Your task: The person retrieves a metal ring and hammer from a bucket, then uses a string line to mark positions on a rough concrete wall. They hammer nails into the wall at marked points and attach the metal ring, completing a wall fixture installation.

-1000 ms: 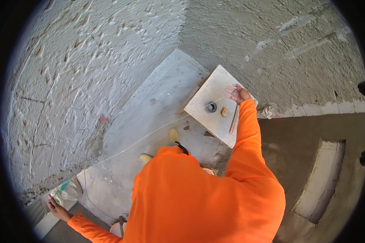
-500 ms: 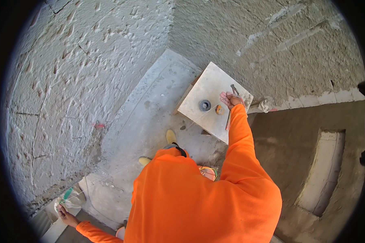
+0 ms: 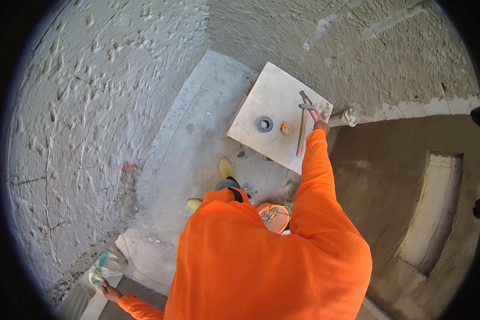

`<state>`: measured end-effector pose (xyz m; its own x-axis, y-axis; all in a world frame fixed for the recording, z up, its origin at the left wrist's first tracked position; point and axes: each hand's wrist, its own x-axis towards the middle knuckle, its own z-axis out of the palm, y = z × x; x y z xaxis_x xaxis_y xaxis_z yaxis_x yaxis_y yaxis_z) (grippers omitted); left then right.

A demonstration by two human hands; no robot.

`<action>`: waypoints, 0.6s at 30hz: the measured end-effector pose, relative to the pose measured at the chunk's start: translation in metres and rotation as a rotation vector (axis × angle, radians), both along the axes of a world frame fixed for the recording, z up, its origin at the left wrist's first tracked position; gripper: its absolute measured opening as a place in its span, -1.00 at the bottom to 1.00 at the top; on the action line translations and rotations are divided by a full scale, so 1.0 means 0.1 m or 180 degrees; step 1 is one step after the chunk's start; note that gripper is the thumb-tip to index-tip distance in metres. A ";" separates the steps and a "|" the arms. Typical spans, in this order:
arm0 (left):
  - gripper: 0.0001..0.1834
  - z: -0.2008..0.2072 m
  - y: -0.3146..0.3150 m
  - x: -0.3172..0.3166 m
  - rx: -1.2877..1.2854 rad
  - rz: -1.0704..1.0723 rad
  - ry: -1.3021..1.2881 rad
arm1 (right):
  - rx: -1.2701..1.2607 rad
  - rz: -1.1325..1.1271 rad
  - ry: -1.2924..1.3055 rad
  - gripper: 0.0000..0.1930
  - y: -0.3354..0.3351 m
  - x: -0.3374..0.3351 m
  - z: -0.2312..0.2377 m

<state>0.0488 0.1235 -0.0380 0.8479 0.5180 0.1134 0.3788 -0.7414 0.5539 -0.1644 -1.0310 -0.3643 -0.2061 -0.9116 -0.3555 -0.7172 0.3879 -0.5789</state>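
Note:
At the far right of the pale square board (image 3: 274, 90), my right hand (image 3: 321, 126) closes round the red handles of a pair of pincers (image 3: 312, 110). Their dark jaws lie over the board. Beside them rests a hammer (image 3: 302, 132) with a worn wooden handle. A grey ring-shaped roll (image 3: 264, 124) and a small orange-and-tan object (image 3: 286, 128) also sit on the board. At the lower left, my left hand (image 3: 111, 292) has its fingers drawn together by a whitish bag with green marking (image 3: 112, 263); what they pinch is too small to make out.
Rough plastered walls (image 3: 101, 96) (image 3: 389, 64) meet behind the board. An orange bucket (image 3: 275, 217) with things in it stands by my right side. My yellow boots (image 3: 226, 168) are on the grey concrete floor (image 3: 181, 144). A long recess (image 3: 431, 213) shows at right.
My right hand, whose fingers were spread over the board, has drawn back and closed on the pincers' handles. My left hand has shifted slightly right and down in view.

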 end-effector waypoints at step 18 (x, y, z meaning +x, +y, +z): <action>-0.53 0.24 -0.73 -0.06 0.0224 -0.0201 0.0518 | 0.1275 -0.0115 0.0605 -0.46 1.83 0.72 -0.71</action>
<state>0.0424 0.0503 -0.0136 0.8886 0.4587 0.0061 0.4106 -0.8014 0.4350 -0.0920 -0.8484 -0.4351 -0.3312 -0.7007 -0.6320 -0.7782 0.5816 -0.2370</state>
